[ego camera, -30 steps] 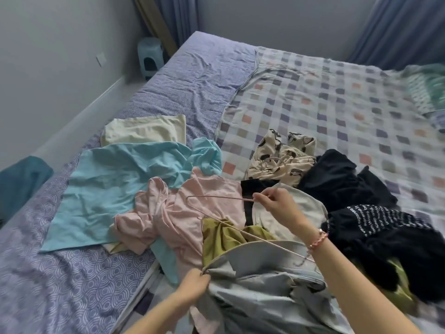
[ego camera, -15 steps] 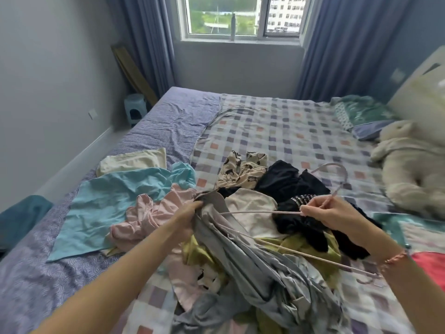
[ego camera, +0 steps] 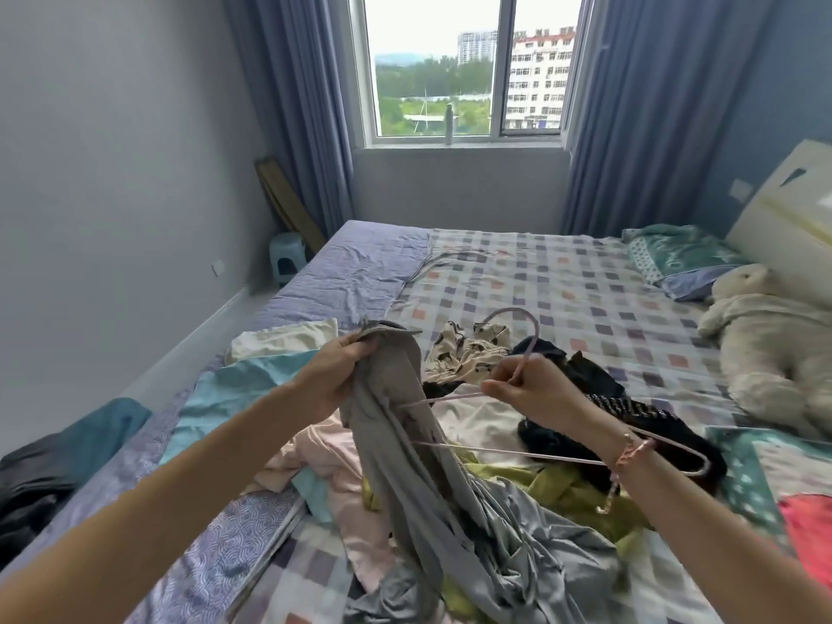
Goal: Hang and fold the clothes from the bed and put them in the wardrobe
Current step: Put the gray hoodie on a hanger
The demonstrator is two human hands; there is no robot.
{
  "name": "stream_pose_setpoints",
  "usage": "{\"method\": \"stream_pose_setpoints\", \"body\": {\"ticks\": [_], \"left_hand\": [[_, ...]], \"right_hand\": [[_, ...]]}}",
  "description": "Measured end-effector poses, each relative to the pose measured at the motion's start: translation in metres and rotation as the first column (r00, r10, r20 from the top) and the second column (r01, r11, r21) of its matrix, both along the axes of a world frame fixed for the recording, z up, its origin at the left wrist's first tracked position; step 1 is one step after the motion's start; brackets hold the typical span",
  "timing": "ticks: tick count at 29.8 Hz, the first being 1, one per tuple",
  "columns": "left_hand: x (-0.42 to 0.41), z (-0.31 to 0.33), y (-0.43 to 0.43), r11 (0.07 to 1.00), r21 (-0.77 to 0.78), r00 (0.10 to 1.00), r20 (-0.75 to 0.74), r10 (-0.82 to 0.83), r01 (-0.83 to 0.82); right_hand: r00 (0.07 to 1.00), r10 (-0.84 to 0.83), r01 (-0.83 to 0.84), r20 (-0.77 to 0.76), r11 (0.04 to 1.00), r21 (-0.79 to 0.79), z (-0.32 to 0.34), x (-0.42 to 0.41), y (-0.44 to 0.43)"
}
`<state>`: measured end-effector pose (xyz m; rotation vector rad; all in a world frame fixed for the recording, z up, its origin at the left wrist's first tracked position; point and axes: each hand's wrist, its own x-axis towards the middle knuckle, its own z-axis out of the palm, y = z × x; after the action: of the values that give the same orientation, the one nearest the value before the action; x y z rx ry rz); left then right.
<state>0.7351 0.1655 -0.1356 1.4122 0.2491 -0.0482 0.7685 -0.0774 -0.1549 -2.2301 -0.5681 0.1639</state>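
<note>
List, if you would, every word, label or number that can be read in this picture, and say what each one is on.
No text here can be read.
black garment: a band of white marks that may be lettering, too blurred to read.
green pillow: a pale print that may include letters, too blurred to tell.
grey garment and hanger: no label or print shows.

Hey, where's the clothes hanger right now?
In the head view, the hanger is centre-right, its neck pinched by the right hand, one end tucked into the grey garment the left hand grips, above the clothes pile.
</note>
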Motion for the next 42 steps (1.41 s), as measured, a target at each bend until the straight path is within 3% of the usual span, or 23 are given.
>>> {"method": "stream_pose_setpoints", "body": {"ticks": [3, 5, 8, 9, 10, 11, 12, 13, 14, 15, 18, 21, 23, 24, 26, 27, 28, 30, 32, 36, 38, 42], "left_hand": [[-0.016, 0.021, -0.011, 0.993, -0.049, 0.992, 0.062, -0.105, 0.108], [-0.027, 0.036, -0.015, 0.982, -0.037, 0.977, 0.111, -0.182, 0.187], [-0.041, 0.056, -0.015, 0.953, -0.078, 0.954, 0.101, -0.283, 0.292], [-0.043, 0.061, -0.008, 0.944, -0.033, 0.942, 0.079, -0.325, 0.328], [-0.041, 0.064, 0.004, 0.928, 0.139, 0.934, 0.047, -0.355, 0.345], [-0.036, 0.065, 0.020, 0.846, 0.425, 0.931, 0.018, -0.364, 0.322], [-0.031, 0.065, 0.031, 0.661, 0.705, 0.928, 0.013, -0.372, 0.255], [-0.024, 0.061, 0.044, 0.440, 0.876, 0.918, -0.006, -0.397, 0.196], [-0.017, 0.053, 0.052, 0.267, 0.945, 0.902, -0.058, -0.428, 0.188], [-0.010, 0.045, 0.060, 0.192, 0.954, 0.897, -0.131, -0.422, 0.230], [-0.011, 0.026, 0.059, 0.126, 0.937, 0.869, -0.246, -0.429, 0.327], [-0.008, 0.012, 0.075, 0.142, 0.957, 0.884, -0.170, -0.436, 0.254], [-0.007, 0.010, 0.098, 0.187, 0.966, 0.913, -0.094, -0.397, 0.181], [-0.010, 0.015, 0.104, 0.224, 0.965, 0.921, -0.038, -0.388, 0.134], [-0.017, 0.028, 0.116, 0.339, 0.939, 0.926, 0.081, -0.369, 0.053], [-0.020, 0.033, 0.122, 0.390, 0.921, 0.931, 0.134, -0.339, 0.010], [-0.023, 0.039, 0.128, 0.416, 0.909, 0.936, 0.176, -0.304, -0.036], [-0.027, 0.050, 0.141, 0.434, 0.894, 0.942, 0.235, -0.239, -0.113], [-0.031, 0.058, 0.151, 0.454, 0.876, 0.944, 0.272, -0.184, -0.163], [-0.042, 0.064, 0.163, 0.492, 0.854, 0.952, 0.272, -0.140, -0.172], [-0.049, 0.064, 0.170, 0.511, 0.847, 0.953, 0.262, -0.155, -0.149], [-0.061, 0.057, 0.180, 0.531, 0.841, 0.960, 0.226, -0.165, -0.107]], "right_hand": [[1.000, 0.003, -0.002, -0.019, 0.998, 0.056, -0.011, -0.001, 0.040], [0.997, 0.046, -0.031, -0.066, 0.975, 0.220, -0.013, -0.006, 0.066], [0.986, 0.017, 0.085, -0.168, 0.812, 0.578, -0.017, -0.020, 0.097], [0.980, 0.004, 0.132, -0.200, 0.740, 0.660, -0.014, -0.026, 0.105], [0.976, -0.003, 0.161, -0.216, 0.680, 0.715, -0.011, -0.026, 0.112], [0.979, -0.023, 0.169, -0.201, 0.642, 0.748, -0.006, -0.025, 0.117], [0.984, -0.083, 0.173, -0.157, 0.648, 0.741, -0.001, -0.020, 0.117], [0.987, -0.121, 0.162, -0.108, 0.670, 0.724, 0.006, -0.014, 0.121], [0.987, -0.146, 0.152, -0.068, 0.705, 0.693, 0.013, -0.012, 0.124], [0.987, -0.153, 0.142, -0.041, 0.738, 0.660, 0.017, -0.010, 0.127], [0.995, -0.095, 0.057, 0.042, 0.836, 0.546, 0.022, -0.012, 0.135], [0.999, -0.048, 0.042, -0.003, 0.847, 0.530, 0.010, -0.012, 0.126], [0.956, -0.286, 0.210, 0.060, 0.816, 0.539, -0.009, -0.015, 0.112], [0.908, -0.418, 0.320, 0.037, 0.746, 0.584, -0.021, -0.022, 0.101], [0.832, -0.528, 0.524, -0.169, 0.650, 0.550, -0.065, -0.044, 0.094], [0.826, -0.472, 0.563, -0.307, 0.698, 0.443, -0.092, -0.057, 0.097], [0.820, -0.337, 0.512, -0.463, 0.794, 0.327, -0.118, -0.069, 0.105], [0.722, -0.027, 0.220, -0.692, 0.957, 0.192, -0.163, -0.087, 0.130], [0.648, 0.104, 0.074, -0.755, 0.977, 0.198, -0.191, -0.093, 0.157], [0.713, -0.018, 0.190, -0.701, 0.967, 0.169, -0.214, -0.077, 0.193], [0.702, -0.054, 0.237, -0.710, 0.958, 0.162, -0.207, -0.059, 0.196], [0.705, -0.055, 0.177, -0.708, 0.979, 0.100, -0.190, -0.040, 0.186]]}}
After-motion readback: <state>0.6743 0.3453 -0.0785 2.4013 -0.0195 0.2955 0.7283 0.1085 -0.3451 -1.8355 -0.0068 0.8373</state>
